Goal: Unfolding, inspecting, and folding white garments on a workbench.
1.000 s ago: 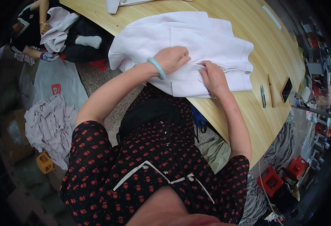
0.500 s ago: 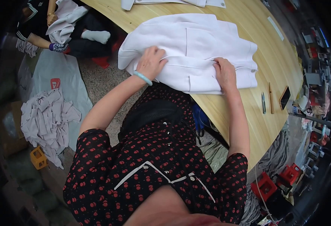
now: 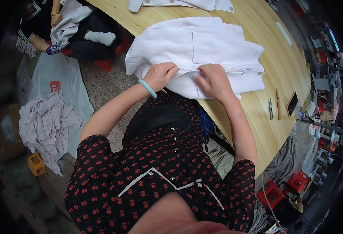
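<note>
A white jacket [image 3: 214, 43] with patch pockets lies on its side across the wooden table, its collar end toward my left and its hem toward my right. With a pale green bangle on the wrist, my left hand [image 3: 161, 76] pinches the front edge near the collar end. My right hand [image 3: 216, 82] grips the same edge a short way along, thumb and forefinger together and the other fingers curled over the cloth. Between the two hands the edge is lifted a little and the front gapes slightly. My fingertips partly cover the cloth they hold.
Right of the jacket, the table [image 3: 253, 128] bears small snips [image 3: 270, 109], a brown stick [image 3: 278, 105] and a phone [image 3: 292, 104]. Another white garment [image 3: 187, 3] lies at the far edge. On the left, a seated co-worker handles cloth [image 3: 72, 19] beside a garment pile [image 3: 48, 124]. Red stools [image 3: 271, 195] stand lower right.
My right hand has moved left along the jacket's front edge, closer to my left hand. My left hand has shifted slightly, and the edge between them has lifted.
</note>
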The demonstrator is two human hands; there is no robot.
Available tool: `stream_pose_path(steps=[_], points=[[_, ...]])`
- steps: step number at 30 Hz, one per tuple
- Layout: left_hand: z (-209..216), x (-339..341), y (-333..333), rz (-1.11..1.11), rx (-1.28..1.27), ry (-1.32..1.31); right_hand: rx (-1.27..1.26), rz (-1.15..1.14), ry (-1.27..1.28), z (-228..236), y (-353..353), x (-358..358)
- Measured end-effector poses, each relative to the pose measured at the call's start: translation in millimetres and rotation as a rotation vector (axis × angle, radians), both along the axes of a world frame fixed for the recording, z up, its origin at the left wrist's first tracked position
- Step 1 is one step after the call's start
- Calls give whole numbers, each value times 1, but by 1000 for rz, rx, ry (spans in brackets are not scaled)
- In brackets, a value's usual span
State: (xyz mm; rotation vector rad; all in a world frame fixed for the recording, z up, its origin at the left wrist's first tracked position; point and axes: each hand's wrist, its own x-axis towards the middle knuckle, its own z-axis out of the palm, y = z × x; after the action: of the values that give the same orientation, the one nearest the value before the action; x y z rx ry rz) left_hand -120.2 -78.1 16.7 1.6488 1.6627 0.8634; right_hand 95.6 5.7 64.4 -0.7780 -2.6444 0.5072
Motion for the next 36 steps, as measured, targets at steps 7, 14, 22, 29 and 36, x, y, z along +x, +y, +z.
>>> stream_pose_path(steps=[7,14,22,29,36], points=[[-1,17,31,-39,101,293,98,-10,86,-23,-29,3],[-7,28,38,-42,10,451,136,-14,113,-29,-24,-2],[-13,31,45,-121,-44,524,130,-42,24,-28,-23,-12],[21,27,38,-130,182,418,169,-86,44,-25,-31,-10],[0,9,54,-234,-38,109,73,-127,76,-37,-23,-15]])
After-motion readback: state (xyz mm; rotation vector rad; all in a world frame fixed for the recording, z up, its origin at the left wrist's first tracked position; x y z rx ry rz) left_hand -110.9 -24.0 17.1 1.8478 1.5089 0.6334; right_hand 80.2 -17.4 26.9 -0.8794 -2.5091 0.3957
